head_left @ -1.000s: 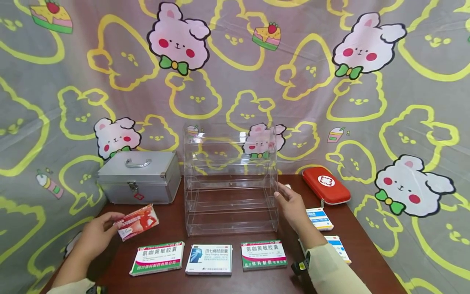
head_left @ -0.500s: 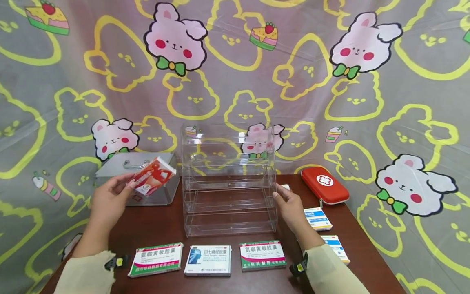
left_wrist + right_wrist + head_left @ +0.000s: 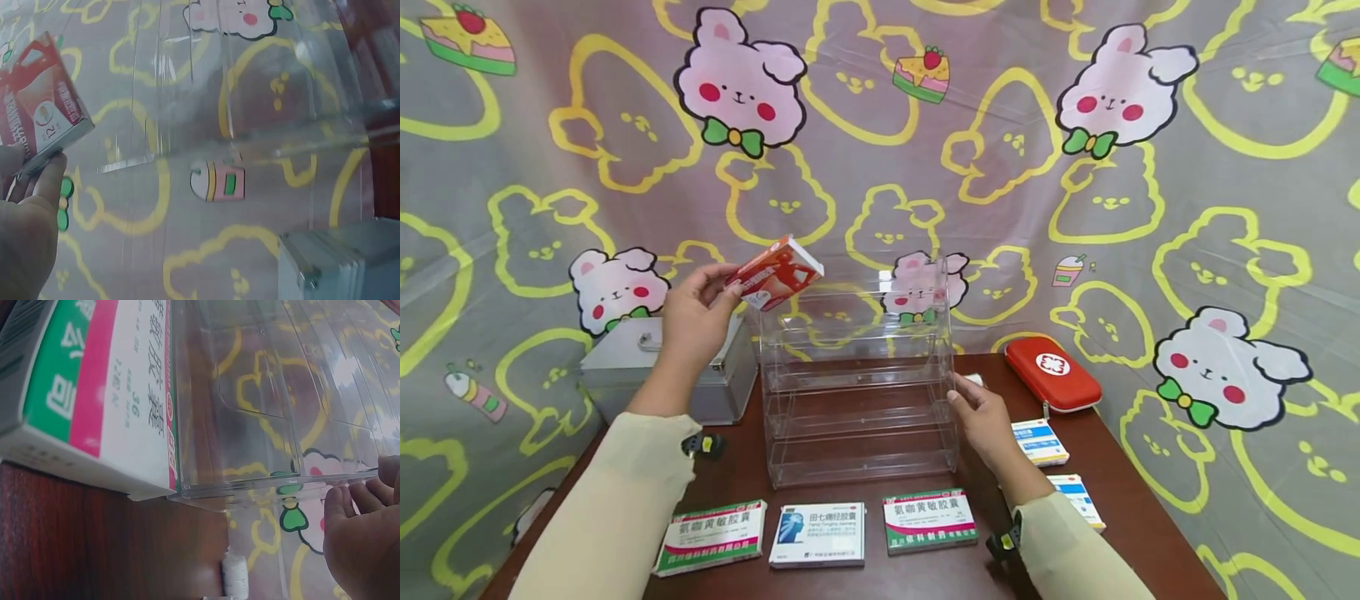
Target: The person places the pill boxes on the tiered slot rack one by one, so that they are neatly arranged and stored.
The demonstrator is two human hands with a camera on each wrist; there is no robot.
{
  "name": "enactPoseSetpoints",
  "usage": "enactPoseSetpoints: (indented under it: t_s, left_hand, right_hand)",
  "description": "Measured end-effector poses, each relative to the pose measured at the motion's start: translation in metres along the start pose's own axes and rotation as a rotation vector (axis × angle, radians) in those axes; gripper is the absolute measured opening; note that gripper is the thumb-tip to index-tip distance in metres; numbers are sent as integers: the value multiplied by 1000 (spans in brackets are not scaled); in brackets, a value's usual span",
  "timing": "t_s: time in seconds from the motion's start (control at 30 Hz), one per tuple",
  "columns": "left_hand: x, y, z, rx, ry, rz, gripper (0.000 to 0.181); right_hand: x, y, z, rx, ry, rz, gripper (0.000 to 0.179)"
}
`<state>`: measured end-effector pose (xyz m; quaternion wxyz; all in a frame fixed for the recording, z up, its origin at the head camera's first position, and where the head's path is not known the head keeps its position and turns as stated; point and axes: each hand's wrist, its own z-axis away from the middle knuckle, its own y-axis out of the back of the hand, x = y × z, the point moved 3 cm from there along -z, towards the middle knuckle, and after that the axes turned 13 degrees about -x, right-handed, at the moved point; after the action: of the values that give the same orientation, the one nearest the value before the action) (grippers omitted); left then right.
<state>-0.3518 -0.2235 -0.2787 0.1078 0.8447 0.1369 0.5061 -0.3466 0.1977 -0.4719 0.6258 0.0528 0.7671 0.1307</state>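
Observation:
My left hand (image 3: 702,312) pinches a red and white medicine box (image 3: 777,273) by its left end, thumb on the near face. The box is tilted, in front of the upper left corner of a clear acrylic tiered rack (image 3: 861,479). In the left wrist view the same medicine box (image 3: 44,103) appears at the left edge, apart from the rack's clear panels. At the rack's right side wall, my right hand (image 3: 985,417) grips the edge between thumb and fingers. The right wrist view has that hand (image 3: 365,515) at the clear wall too.
Green and white medicine boxes (image 3: 713,537) (image 3: 929,521) flank a white and blue box (image 3: 817,535) before the rack. Blue and white boxes (image 3: 1039,442) lie right, below a red zip case (image 3: 1054,375). A silver metal case (image 3: 730,392) stands left; a white bottle (image 3: 235,575) lies behind.
My left hand has lifted the red medicine box up and to the right, from low over the table to the rack's upper left corner. The right hand keeps its grip on the rack.

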Motion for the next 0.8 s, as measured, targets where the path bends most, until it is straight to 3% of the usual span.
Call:
enactPoseSetpoints:
  t_s: [0.2,0.5,0.8]
  left_hand:
    - [13,-25,-30,-32,-66,65,31]
    - [22,-36,-60,-26,-87,-142,29]
    - [21,-48,-76,-29,-89,-256,29]
  right_hand:
    - [0,-1,0,-11,4,-5,45]
    - [2,-2,-3,5,10,13,44]
    - [2,0,-3,7,-5,44,44]
